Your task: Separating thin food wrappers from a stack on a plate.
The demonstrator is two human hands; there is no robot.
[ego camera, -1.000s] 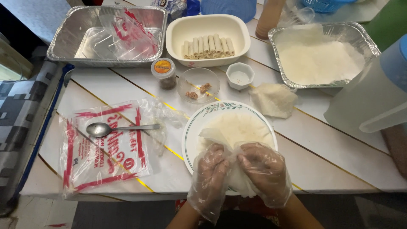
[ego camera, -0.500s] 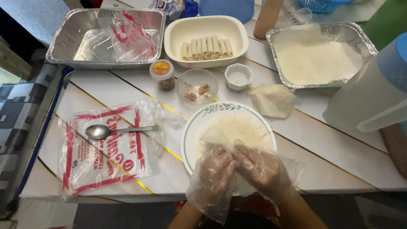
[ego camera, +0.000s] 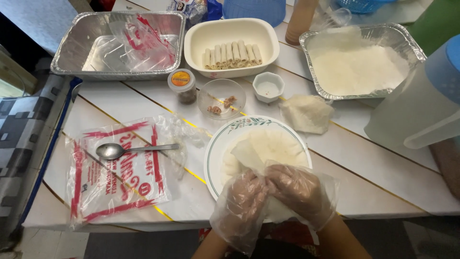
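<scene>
Since the earlier frames, both gloved hands have been drawn back toward the near rim of the plate (ego camera: 218, 144), and the near edge of the wrapper (ego camera: 263, 148) has been gathered up under them. Nine finished rolls (ego camera: 232, 54) are seen lined up in the cream oval dish (ego camera: 230, 33), so part of the work is judged already done; a stack of unused wrappers (ego camera: 357, 67) is left in the foil tray (ego camera: 407, 45) at the far right, and only a few scraps of filling are left in the small glass bowl (ego camera: 221, 99), so the remaining work is judged limited by the filling. The present roll is judged at an early stage: the far part of the wrapper is spread flat on the plate, with one corner folded over. The left hand (ego camera: 242, 199) and the right hand (ego camera: 297, 189) are placed side by side, touching, at the near edge of the plate. The fingers (ego camera: 254, 184) are curled together and pinched on the near edge of the wrapper, which lies partly beneath and between them. Whether filling is enclosed cannot be told, since it is hidden by the gloves. A spoon (ego camera: 136, 149) is laid on an empty red-printed bag (ego camera: 115, 182) well apart on the left of the surface (ego camera: 378, 177).
</scene>
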